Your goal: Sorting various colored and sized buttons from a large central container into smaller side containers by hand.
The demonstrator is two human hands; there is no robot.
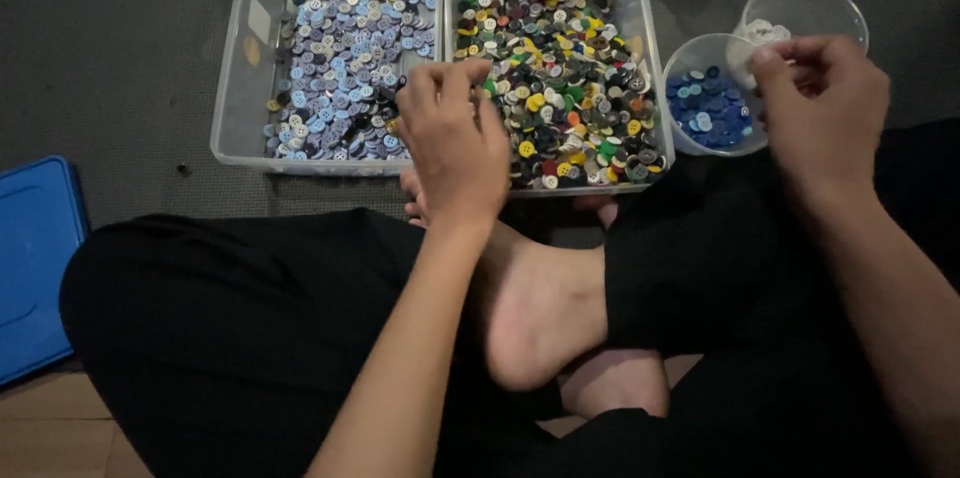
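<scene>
Reaching into the clear bin of mixed buttons (560,78), the left hand (455,138) is hovering over the near left corner of the heap, its fingers curled together with the tips bunched; whether a button is pinched between them I cannot tell, since the back of the hand is hiding the tips. The buttons themselves are looking small, hard, light and smooth, likely to slide off one another and skid away if pushed, so a fingertip pinch across the flat faces or the rim of a single one seems the surest hold. The right hand (825,108) is hanging above the small clear cup of blue buttons (708,103), thumb and forefinger closed as in a pinch; anything held there is too small to make out. Just behind that cup, another clear cup holding white buttons (800,18) is standing. Left of the mixed bin, touching it, a second clear bin of bluish and grey buttons (340,68) is sitting on the dark floor (120,58). A blue lid (35,258) is lying at far left. The person is sitting cross-legged, bare feet (540,308) below the bins.
</scene>
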